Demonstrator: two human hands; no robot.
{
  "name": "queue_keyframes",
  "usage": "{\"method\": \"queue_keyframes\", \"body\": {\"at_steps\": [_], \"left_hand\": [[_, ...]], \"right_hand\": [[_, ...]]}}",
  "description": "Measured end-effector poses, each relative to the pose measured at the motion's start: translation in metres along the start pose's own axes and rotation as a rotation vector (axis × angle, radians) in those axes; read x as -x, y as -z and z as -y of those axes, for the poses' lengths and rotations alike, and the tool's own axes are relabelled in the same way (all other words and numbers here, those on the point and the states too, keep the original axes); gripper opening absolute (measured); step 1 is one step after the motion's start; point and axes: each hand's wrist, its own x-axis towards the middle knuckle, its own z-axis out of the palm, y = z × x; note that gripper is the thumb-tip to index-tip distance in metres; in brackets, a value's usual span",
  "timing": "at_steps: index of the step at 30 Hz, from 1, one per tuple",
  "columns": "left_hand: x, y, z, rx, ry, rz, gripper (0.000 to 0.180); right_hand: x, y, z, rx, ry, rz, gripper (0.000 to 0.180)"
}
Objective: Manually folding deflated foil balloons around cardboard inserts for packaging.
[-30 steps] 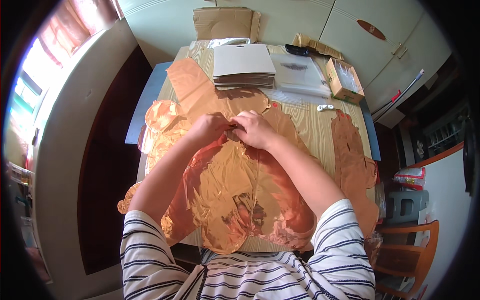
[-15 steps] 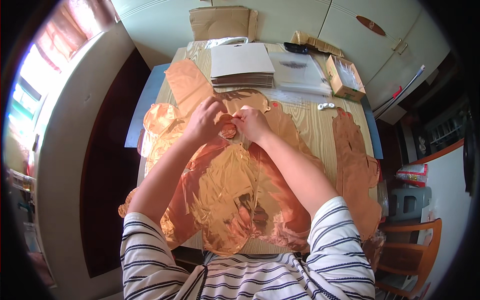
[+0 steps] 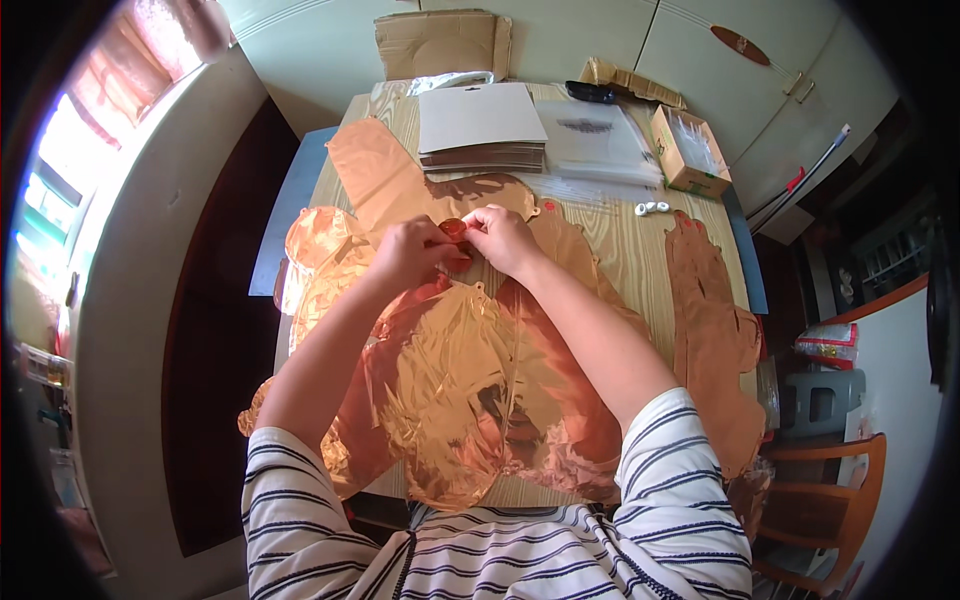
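Flat, shiny copper-coloured foil balloons overlap across the table in front of me. Between my two hands, a small rounded reddish part of foil balloon is lifted and folded. My left hand pinches its left side with bent fingers. From the right, my right hand grips the edge between thumb and fingertips. The fingertips partly hide the foil, and I cannot tell which balloon it belongs to. A plain foil sheet lies just beyond my left hand. Another long foil balloon lies apart at the right.
A stack of white-topped cards stands at the back of the wood-grain table, beside clear plastic bags. Farther right are an open cardboard box and several small white rolls. A wooden chair stands at the lower right.
The small reddish foil part has been turned up between my hands, so more of its shiny face shows. My left hand has dropped slightly nearer; my right fingers have shifted a little.
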Motion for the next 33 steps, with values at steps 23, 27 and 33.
{"method": "queue_keyframes", "body": {"at_steps": [23,27,33], "left_hand": [[-0.023,0.002,0.016,-0.017,0.093,-0.219,0.022],[-0.031,0.022,0.01,0.158,0.125,-0.367,0.022],[-0.082,0.109,0.066,0.42,-0.104,-0.821,0.012]], "right_hand": [[0.029,-0.013,0.031,0.61,0.248,-0.004,0.06],[0.023,0.0,0.049,0.62,-0.101,0.235,0.085],[0.013,0.007,0.054,0.626,-0.144,0.325,0.09]]}}
